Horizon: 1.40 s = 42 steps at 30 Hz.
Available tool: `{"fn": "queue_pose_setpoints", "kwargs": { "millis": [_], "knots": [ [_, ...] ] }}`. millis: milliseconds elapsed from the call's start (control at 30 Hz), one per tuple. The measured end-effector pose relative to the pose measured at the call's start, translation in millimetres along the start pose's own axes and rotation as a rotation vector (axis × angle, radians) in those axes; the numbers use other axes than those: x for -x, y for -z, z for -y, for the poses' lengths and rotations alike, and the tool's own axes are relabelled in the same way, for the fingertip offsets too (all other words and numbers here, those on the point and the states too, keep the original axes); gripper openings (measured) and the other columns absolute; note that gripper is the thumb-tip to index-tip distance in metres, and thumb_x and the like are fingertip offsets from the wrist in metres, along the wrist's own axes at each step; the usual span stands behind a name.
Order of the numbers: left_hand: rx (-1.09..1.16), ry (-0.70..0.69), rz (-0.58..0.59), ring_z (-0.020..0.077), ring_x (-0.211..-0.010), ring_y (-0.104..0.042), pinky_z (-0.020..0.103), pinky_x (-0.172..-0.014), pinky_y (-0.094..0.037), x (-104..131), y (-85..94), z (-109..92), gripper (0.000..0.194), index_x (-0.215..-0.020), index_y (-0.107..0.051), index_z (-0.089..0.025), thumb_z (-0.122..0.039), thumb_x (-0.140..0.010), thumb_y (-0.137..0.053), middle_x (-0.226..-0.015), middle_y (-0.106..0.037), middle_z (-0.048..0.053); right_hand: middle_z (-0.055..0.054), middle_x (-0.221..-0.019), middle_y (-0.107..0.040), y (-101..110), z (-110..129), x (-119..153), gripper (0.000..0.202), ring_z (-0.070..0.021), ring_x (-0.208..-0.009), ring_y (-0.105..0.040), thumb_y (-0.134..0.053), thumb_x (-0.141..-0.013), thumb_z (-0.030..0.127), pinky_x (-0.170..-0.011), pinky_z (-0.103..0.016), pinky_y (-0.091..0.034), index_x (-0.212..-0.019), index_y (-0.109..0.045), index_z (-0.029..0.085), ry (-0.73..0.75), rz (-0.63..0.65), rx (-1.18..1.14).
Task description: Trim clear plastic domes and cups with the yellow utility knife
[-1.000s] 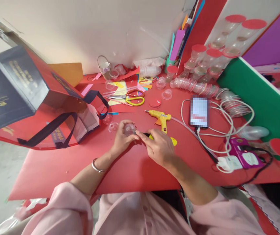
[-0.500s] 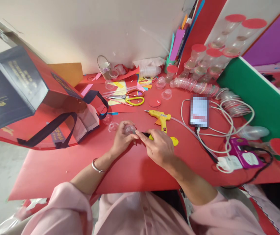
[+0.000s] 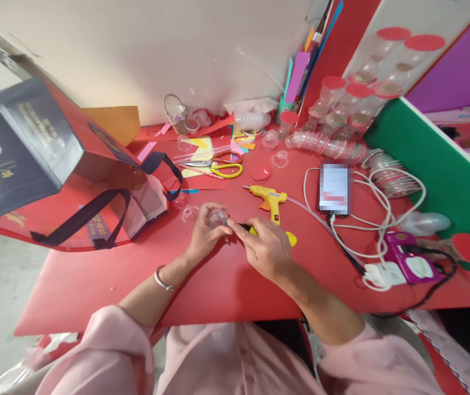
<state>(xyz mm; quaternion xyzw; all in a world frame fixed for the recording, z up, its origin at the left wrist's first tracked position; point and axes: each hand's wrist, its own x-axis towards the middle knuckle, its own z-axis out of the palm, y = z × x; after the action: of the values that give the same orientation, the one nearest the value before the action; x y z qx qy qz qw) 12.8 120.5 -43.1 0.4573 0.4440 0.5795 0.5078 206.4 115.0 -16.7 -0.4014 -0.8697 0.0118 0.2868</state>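
Observation:
My left hand [image 3: 205,236] is wrapped round a small clear plastic dome lid [image 3: 217,217]. Gripped in my right hand [image 3: 270,249] is a yellow and black utility knife [image 3: 291,238]. Its blade end meets the near right side of the lid, close to my left thumb; the exact contact is too small to tell. Beyond the knife lies a yellow glue gun [image 3: 271,198], its nozzle pointing left. Two more clear dome lids [image 3: 190,214] rest just left of my left hand.
A large red and navy bag [image 3: 107,181] stands on the left. Scissors [image 3: 214,163] lie among paper scraps at the back. On the right are a phone [image 3: 334,188], white cables, a purple power strip [image 3: 411,258], stacked clear lids [image 3: 327,144] and red-topped plastic hourglasses [image 3: 358,101].
Both hands keep nearly the same place, with the lid and knife still held. Only a very slight shift of the knife handle and the camera view shows.

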Motion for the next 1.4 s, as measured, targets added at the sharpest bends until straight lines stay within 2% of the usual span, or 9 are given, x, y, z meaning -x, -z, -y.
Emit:
{"fn": "queue_pose_setpoints", "kwargs": {
  "millis": [200, 400, 700, 767, 933, 1200, 1400],
  "knots": [
    [0.055, 0.010, 0.026, 0.0085, -0.048, -0.062, 0.024, -0.040, -0.056, 2.1, -4.8, -4.6, 0.053, -0.103, -0.053, -0.022, -0.039, -0.069, -0.091, -0.102, -0.064, 0.001, -0.006, -0.098, -0.066, 0.6, 1.0, 0.3, 0.045, -0.0178, -0.086, -0.055, -0.051, -0.098, 0.015, -0.074, -0.032, -0.041, -0.135, -0.067, 0.035, -0.005, -0.035, 0.020],
    [0.026, -0.005, 0.013, 0.0083, -0.054, -0.063, 0.022, -0.046, -0.057, 0.5, -1.7, -2.2, 0.063, -0.108, -0.056, -0.021, -0.044, -0.063, -0.093, -0.099, -0.065, 0.001, -0.005, -0.097, -0.066, 1.8, 0.7, -0.1, 0.047, -0.0172, -0.086, -0.056, -0.051, -0.098, 0.015, -0.076, -0.031, -0.042, -0.139, -0.064, 0.035, 0.009, -0.027, -0.003],
    [0.047, 0.004, 0.028, 0.0074, -0.046, -0.061, 0.023, -0.039, -0.055, 1.8, -5.4, -2.5, 0.055, -0.103, -0.052, -0.022, -0.042, -0.069, -0.090, -0.099, -0.064, -0.001, -0.006, -0.097, -0.066, 1.8, -0.4, -0.4, 0.045, -0.0182, -0.086, -0.056, -0.051, -0.097, 0.015, -0.074, -0.032, -0.042, -0.136, -0.067, 0.033, 0.010, -0.039, 0.018],
    [0.033, 0.012, 0.018, 0.0074, -0.049, -0.061, 0.023, -0.041, -0.055, 1.2, -4.6, -2.5, 0.059, -0.104, -0.053, -0.022, -0.046, -0.066, -0.091, -0.101, -0.065, 0.001, -0.006, -0.097, -0.066, 1.9, -0.8, 0.2, 0.046, -0.0181, -0.086, -0.056, -0.052, -0.097, 0.015, -0.075, -0.032, -0.042, -0.137, -0.066, 0.033, 0.012, -0.028, 0.004],
    [-0.041, -0.010, -0.022, 0.0136, -0.072, -0.065, 0.022, -0.057, -0.057, -2.3, -0.8, -1.4, 0.074, -0.108, -0.057, -0.021, -0.055, -0.054, -0.094, -0.096, -0.065, 0.003, -0.005, -0.100, -0.066, 1.1, -2.2, 1.5, 0.053, -0.0182, -0.088, -0.058, -0.053, -0.094, 0.011, -0.077, -0.032, -0.044, -0.141, -0.061, 0.035, 0.015, 0.007, -0.062],
    [-0.052, -0.048, 0.024, 0.0167, -0.087, -0.064, 0.027, -0.073, -0.056, -2.5, 0.8, 0.1, 0.072, -0.117, -0.057, -0.022, -0.052, -0.062, -0.092, -0.106, -0.063, 0.006, -0.004, -0.101, -0.067, 0.2, -2.0, 2.2, 0.061, -0.0188, -0.089, -0.059, -0.054, -0.093, 0.011, -0.078, -0.032, -0.045, -0.148, -0.053, 0.037, 0.028, -0.003, -0.027],
    [-0.017, -0.051, 0.032, 0.0165, -0.086, -0.063, 0.027, -0.069, -0.057, -1.2, -0.9, -2.2, 0.066, -0.115, -0.057, -0.022, -0.052, -0.066, -0.090, -0.105, -0.062, 0.006, -0.004, -0.101, -0.067, 0.4, -1.0, 2.4, 0.066, -0.0189, -0.090, -0.060, -0.054, -0.093, 0.010, -0.078, -0.032, -0.045, -0.152, -0.047, 0.039, 0.039, -0.028, 0.001]
  ]
}}
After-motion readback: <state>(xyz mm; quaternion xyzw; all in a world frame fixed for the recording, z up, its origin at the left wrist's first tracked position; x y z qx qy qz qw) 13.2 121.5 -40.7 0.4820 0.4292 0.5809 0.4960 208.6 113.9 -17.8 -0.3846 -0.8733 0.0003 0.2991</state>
